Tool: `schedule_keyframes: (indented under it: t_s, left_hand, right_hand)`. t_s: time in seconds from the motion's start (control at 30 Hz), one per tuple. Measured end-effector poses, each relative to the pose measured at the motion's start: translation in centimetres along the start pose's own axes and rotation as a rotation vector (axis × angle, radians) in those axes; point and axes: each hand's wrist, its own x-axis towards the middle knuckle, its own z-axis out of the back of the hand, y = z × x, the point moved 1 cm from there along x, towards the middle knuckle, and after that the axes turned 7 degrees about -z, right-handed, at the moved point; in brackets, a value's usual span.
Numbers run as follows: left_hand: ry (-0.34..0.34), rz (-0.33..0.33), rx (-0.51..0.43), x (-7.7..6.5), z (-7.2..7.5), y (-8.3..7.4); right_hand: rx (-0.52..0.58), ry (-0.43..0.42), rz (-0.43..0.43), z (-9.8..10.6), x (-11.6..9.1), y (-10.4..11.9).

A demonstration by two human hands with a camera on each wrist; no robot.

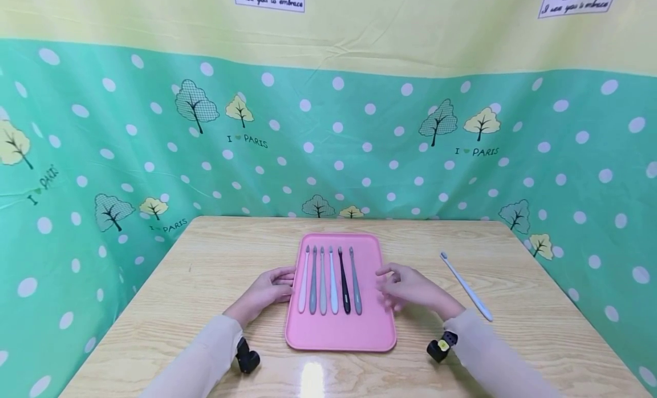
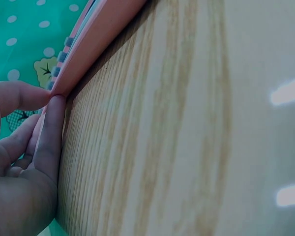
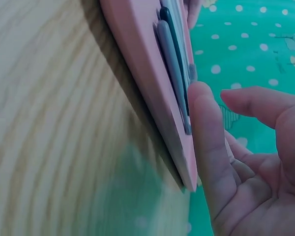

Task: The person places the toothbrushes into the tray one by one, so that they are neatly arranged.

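A pink tray (image 1: 341, 336) lies on the table in the head view. Side by side on it are several toothbrushes, heads toward the far end, among them a pale pink toothbrush (image 1: 304, 284), a light blue toothbrush (image 1: 333, 289) and a black toothbrush (image 1: 344, 284). My left hand (image 1: 266, 289) pinches the tray's left rim, thumb and finger meeting at the edge in the left wrist view. At the right rim is my right hand (image 1: 410, 287), thumb and index finger spread apart and nothing between them. In the right wrist view its fingertip overlaps the tray edge (image 3: 137, 69).
Another toothbrush (image 1: 464, 285), whitish blue, lies slanted on the wooden table (image 1: 205, 272) beyond my right wrist. Green and yellow patterned cloth (image 1: 339, 130) hangs behind the table and along both sides. Black wrist cameras sit on both sleeves.
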Motion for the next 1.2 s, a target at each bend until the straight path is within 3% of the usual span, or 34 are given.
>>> schedule_keyframes:
  t_s: [0.67,1.2]
  left_hand:
    - [-0.022,0.009,0.008,0.0,-0.1,0.1]
    - [-0.021,0.008,0.012,-0.1,-0.1,0.0]
  right_hand:
    - [-0.042,-0.080,-0.020,6.0,-3.3,-2.8]
    - [-0.060,-0.146,-0.098,10.7,-6.6,-5.7]
